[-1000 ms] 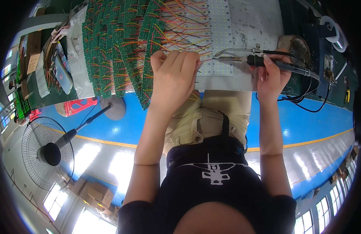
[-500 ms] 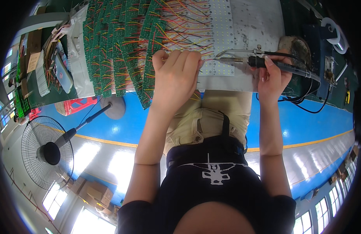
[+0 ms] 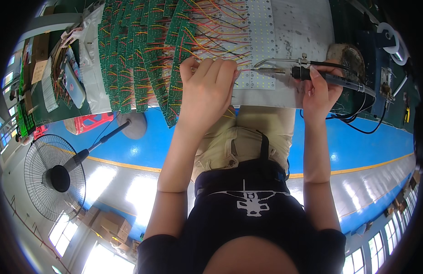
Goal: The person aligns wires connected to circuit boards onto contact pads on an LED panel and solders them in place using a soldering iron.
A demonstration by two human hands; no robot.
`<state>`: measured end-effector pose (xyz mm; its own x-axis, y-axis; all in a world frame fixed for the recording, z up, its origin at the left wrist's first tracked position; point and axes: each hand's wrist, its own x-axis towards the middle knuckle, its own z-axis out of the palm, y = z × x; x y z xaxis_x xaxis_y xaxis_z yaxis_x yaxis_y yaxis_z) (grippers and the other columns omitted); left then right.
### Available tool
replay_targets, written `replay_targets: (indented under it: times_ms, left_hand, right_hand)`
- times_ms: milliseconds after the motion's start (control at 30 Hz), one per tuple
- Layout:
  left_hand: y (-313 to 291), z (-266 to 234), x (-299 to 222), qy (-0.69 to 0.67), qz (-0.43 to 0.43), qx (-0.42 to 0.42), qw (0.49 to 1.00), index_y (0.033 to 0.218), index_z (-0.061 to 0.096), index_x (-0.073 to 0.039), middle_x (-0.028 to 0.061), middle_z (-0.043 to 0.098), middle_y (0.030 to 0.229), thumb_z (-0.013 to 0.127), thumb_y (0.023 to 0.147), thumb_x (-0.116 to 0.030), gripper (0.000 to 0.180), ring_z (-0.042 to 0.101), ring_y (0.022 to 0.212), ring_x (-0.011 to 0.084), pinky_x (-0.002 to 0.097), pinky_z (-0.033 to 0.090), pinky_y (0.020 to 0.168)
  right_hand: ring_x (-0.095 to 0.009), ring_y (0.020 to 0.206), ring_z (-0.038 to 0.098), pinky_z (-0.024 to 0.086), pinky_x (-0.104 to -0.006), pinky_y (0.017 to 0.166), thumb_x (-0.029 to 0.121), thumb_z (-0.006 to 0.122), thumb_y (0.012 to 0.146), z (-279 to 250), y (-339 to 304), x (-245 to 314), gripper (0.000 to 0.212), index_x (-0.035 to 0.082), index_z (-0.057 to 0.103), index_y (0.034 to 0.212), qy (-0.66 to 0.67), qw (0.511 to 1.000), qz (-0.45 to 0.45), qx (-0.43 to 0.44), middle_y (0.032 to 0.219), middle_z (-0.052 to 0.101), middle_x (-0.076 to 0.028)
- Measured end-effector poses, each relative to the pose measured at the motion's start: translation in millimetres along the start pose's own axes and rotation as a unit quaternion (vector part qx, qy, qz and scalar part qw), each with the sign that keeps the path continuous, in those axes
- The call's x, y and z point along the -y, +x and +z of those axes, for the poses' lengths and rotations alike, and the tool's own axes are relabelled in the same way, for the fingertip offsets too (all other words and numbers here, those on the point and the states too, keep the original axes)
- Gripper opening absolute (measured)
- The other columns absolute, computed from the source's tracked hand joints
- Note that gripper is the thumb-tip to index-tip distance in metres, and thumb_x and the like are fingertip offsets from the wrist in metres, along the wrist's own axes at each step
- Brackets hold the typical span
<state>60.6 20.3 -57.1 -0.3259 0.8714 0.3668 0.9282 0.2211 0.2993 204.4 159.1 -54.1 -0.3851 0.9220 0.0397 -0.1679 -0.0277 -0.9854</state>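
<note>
My right hand [image 3: 322,93] is wrapped around a soldering iron [image 3: 330,76] with a thin metal solder-feed tube [image 3: 280,60] fixed along its top. The iron's tip points left, over the white panel [image 3: 262,50] dotted with small pale squares. Close to that tip, my left hand [image 3: 206,89] is closed, its thumb and forefinger pinching a thin wire whose far end is too small to make out. Left of it lie green circuit boards [image 3: 177,68] in overlapping rows. Red, yellow and black wires [image 3: 220,27] run from them to the panel.
A solder spool [image 3: 391,43] stands at the right, near a round, worn holder [image 3: 346,57]. Black cables [image 3: 366,130] hang by the table's front edge. At the left are a phone [image 3: 74,86] and plastic wrap [image 3: 90,59]. A standing fan [image 3: 56,178] is on the floor.
Almost nothing differs. Both hands stay in place, with the soldering iron's tip still beside my left fingertips.
</note>
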Motion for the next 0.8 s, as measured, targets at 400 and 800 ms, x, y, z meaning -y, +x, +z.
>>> replay_targets:
  times_ms: [400,800]
  left_hand:
    - [0.0,0.0,-1.2,0.002,0.0,-0.002,1.0,0.077,0.048,-0.009,0.0019,0.048,0.066,0.057,0.076,-0.011,0.009,0.048,0.065,0.0178,0.0365,0.032,0.076]
    - [-1.8,-0.2,2.4,-0.039,0.01,-0.086,0.996,0.079,0.055,-0.01,0.0018,0.051,0.077,0.063,0.071,-0.012,0.012,0.05,0.073,0.0184,0.0369,0.032,0.079]
  right_hand:
    - [-0.019,0.053,0.057,0.052,-0.0321,0.048,0.004,0.051,0.072,-18.1,4.7,-11.1,0.01,-0.003,0.046,0.078,0.021,1.0,0.007,0.006,0.069,0.05,-0.011]
    - [-0.019,0.067,0.057,0.054,-0.0278,0.049,-0.014,0.047,0.071,-45.3,7.3,-37.9,0.029,0.003,0.052,0.094,-0.176,0.969,-0.16,0.067,0.089,0.046,-0.013]
